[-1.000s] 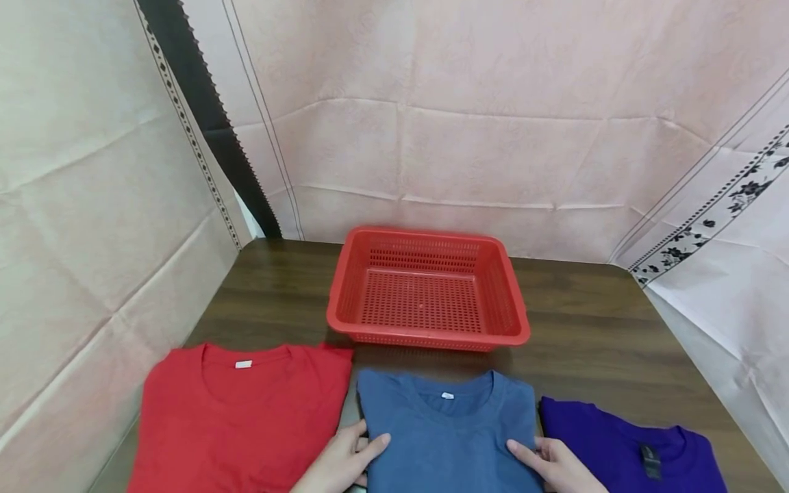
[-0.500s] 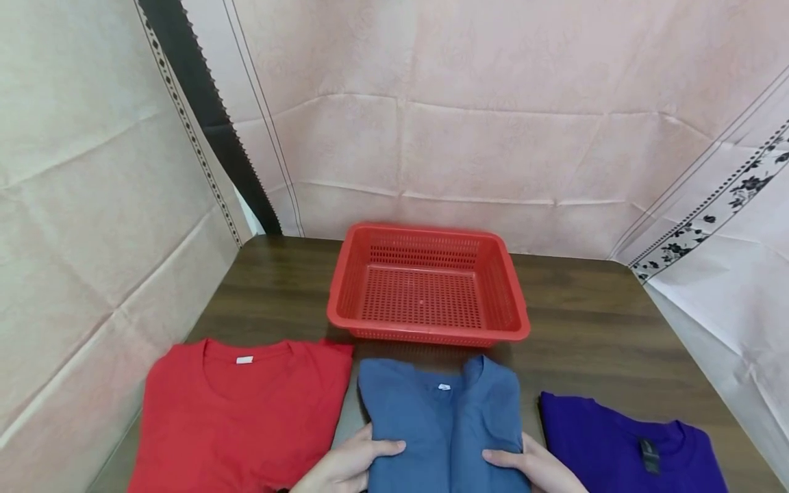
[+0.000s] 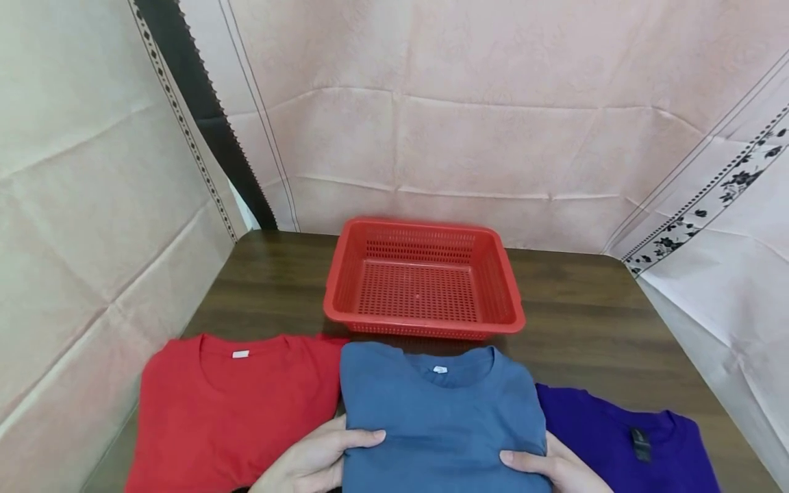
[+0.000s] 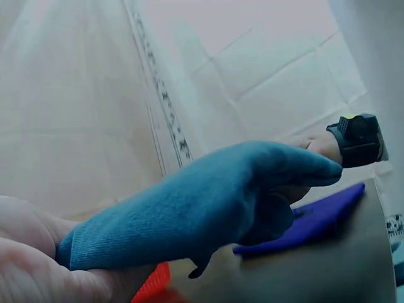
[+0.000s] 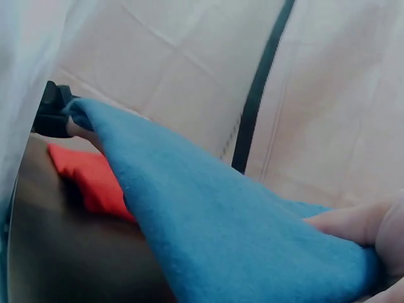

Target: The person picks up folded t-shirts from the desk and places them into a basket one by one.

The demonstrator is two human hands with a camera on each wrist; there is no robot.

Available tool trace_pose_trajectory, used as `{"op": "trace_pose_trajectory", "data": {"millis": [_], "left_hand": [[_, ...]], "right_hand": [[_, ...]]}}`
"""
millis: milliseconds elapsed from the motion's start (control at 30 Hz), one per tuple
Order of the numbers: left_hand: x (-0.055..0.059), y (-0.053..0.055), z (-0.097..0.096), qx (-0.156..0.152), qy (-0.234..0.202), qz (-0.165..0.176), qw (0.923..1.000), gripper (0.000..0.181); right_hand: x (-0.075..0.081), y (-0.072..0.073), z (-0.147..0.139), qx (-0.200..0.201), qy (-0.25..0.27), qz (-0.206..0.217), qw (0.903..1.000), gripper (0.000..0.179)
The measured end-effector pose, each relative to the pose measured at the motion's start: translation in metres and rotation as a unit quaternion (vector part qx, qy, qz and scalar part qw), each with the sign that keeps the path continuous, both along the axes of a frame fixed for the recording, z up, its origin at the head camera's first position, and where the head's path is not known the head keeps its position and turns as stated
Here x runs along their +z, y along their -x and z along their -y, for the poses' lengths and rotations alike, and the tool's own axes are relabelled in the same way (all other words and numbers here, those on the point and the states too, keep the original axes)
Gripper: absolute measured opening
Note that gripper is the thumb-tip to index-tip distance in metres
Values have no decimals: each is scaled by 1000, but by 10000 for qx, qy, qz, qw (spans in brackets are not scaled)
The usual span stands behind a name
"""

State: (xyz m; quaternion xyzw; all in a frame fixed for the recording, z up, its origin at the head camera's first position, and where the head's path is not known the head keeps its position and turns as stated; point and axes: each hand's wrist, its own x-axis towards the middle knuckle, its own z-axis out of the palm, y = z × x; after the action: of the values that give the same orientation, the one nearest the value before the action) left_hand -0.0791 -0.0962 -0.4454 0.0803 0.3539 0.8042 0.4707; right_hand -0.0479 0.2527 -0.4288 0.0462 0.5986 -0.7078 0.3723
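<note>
A folded blue T-shirt (image 3: 444, 418) with a white neck label is held up between my two hands at the front of the table. My left hand (image 3: 314, 452) grips its left side, thumb on top and fingers underneath. On the opposite side my right hand (image 3: 557, 465) pinches it the same way. In the left wrist view the blue T-shirt (image 4: 170, 208) spans raised over the tabletop. The right wrist view shows the blue T-shirt (image 5: 208, 214) sloping, its near edge in my right hand (image 5: 366, 233).
A folded red T-shirt (image 3: 234, 404) lies to the left, a folded purple T-shirt (image 3: 622, 431) to the right. Behind the blue one stands a red perforated basket (image 3: 425, 329) with nothing in it. Pale cloth walls (image 3: 481, 137) close off the back and sides of the wooden table (image 3: 573, 315).
The blue T-shirt has come up off the table, folding inward briefly at half a second ago and now spread flatter. Both hands have taken a deeper grip, thumbs further in.
</note>
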Motion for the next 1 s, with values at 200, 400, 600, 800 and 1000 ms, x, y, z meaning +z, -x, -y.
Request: {"op": "trace_pose_trajectory", "data": {"millis": [200, 400, 600, 800, 1000], "left_hand": [[45, 10, 4, 110, 130, -283, 9995, 55], [81, 35, 8, 154, 208, -489, 9985, 48], [106, 73, 9, 286, 295, -448, 9982, 41], [133, 126, 0, 328, 489, -826, 9948, 26], [143, 182, -13, 777, 884, -715, 9905, 33]], "right_hand": [[44, 7, 4, -187, 141, -156, 9996, 83], [81, 30, 9, -468, -39, -623, 9970, 77], [108, 65, 11, -687, -176, -936, 9931, 75], [127, 117, 3, -665, 77, -1300, 9892, 72], [127, 172, -2, -647, 524, -1208, 9892, 68]]}}
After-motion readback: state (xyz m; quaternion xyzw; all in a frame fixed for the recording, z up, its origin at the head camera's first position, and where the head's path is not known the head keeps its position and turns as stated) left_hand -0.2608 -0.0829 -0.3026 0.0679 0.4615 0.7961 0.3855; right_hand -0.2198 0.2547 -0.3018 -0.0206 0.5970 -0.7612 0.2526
